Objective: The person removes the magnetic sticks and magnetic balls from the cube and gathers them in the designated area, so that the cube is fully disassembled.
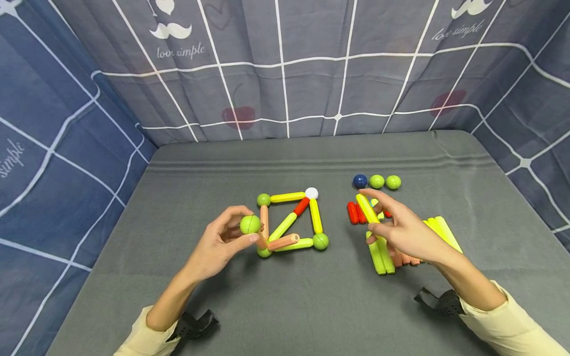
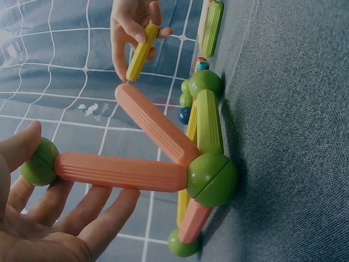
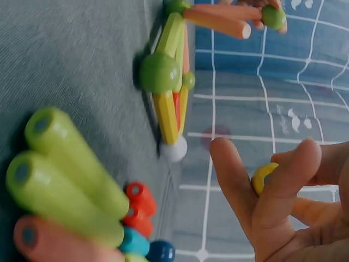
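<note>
My left hand (image 1: 218, 244) pinches a green ball (image 1: 250, 224) between thumb and fingers. An orange magnetic rod (image 2: 120, 171) runs from that ball to a green corner ball (image 2: 212, 180) of a flat frame. A second orange rod (image 1: 283, 242) slants up from the same corner, its far end free. The frame joins yellow rods (image 1: 287, 197), light green rods (image 1: 282, 227), a red rod (image 1: 302, 205), several green balls and a white ball (image 1: 311, 193). Over the loose pieces, my right hand (image 1: 407, 230) holds a yellow rod (image 1: 366, 207) between thumb and fingers.
Beneath and beside the right hand lie loose light green rods (image 1: 380, 254), orange rods (image 1: 407, 259), yellow rods (image 1: 444, 232) and short red rods (image 1: 353, 212). A blue ball (image 1: 359, 181) and two green balls (image 1: 385, 182) sit behind them. Checked cloth (image 1: 307, 94) walls surround the grey surface (image 1: 307, 301).
</note>
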`<move>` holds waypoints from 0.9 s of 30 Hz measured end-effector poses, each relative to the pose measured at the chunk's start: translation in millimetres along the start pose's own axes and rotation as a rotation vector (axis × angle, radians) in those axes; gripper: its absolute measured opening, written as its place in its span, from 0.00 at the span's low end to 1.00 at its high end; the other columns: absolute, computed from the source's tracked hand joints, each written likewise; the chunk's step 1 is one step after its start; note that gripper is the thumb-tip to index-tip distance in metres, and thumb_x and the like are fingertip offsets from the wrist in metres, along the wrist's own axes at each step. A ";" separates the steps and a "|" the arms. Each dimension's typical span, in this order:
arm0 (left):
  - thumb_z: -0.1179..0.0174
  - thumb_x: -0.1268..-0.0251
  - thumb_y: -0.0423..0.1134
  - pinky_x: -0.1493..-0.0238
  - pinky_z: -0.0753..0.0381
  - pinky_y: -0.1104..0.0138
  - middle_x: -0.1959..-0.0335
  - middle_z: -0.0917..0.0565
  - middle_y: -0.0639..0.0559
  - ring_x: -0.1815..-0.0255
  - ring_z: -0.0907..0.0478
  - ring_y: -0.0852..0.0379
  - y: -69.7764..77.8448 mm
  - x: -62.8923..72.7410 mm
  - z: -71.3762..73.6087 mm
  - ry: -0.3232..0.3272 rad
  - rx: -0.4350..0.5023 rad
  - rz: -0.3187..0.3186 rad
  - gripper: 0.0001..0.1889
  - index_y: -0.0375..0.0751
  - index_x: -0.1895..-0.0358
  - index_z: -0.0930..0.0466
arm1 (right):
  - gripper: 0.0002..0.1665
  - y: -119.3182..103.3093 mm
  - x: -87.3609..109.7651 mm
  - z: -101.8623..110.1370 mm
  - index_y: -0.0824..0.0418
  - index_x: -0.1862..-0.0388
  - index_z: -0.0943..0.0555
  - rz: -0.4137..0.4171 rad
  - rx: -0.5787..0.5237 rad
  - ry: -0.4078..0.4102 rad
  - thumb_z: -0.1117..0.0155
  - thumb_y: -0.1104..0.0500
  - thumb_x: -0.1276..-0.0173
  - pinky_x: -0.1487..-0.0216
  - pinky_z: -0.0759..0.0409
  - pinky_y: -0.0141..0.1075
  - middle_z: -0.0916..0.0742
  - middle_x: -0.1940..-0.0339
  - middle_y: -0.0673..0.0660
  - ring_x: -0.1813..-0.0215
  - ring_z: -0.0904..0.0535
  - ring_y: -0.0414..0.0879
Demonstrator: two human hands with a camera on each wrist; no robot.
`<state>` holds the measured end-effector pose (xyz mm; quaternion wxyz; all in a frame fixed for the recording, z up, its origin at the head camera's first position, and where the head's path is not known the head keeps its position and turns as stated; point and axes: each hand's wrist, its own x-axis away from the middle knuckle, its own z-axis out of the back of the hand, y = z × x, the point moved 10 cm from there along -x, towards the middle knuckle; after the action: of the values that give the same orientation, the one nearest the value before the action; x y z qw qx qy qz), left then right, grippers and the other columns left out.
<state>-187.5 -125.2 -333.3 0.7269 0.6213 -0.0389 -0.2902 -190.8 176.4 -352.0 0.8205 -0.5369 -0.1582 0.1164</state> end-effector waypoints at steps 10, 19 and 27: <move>0.38 0.35 0.24 0.61 0.20 0.65 0.60 0.18 0.35 0.62 0.17 0.43 0.6 -0.1 0.2 0.005 0.006 0.015 0.20 0.36 0.43 0.31 | 0.42 15.9 19.3 39.0 0.52 0.21 0.45 0.064 0.077 0.127 0.39 0.68 0.29 0.85 0.24 0.42 0.28 0.52 0.70 0.75 0.15 0.56; 0.36 0.37 0.23 0.66 0.21 0.67 0.58 0.18 0.35 0.65 0.18 0.51 -1.6 0.5 2.8 0.022 -0.009 0.029 0.21 0.37 0.43 0.30 | 0.40 48.0 38.1 69.2 0.56 0.24 0.44 -0.036 0.061 0.158 0.38 0.65 0.29 0.77 0.19 0.47 0.27 0.51 0.68 0.78 0.20 0.57; 0.36 0.37 0.23 0.64 0.20 0.66 0.55 0.19 0.31 0.63 0.17 0.48 -2.3 0.1 2.3 0.023 -0.002 0.041 0.21 0.36 0.43 0.31 | 0.39 69.7 57.7 107.7 0.63 0.26 0.40 -0.030 0.261 0.276 0.35 0.67 0.32 0.78 0.25 0.38 0.19 0.61 0.55 0.75 0.25 0.46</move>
<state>-189.3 -127.4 -335.0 0.7335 0.6231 -0.0429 -0.2680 -180.4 315.8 -367.9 0.8988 -0.4342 -0.0355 0.0488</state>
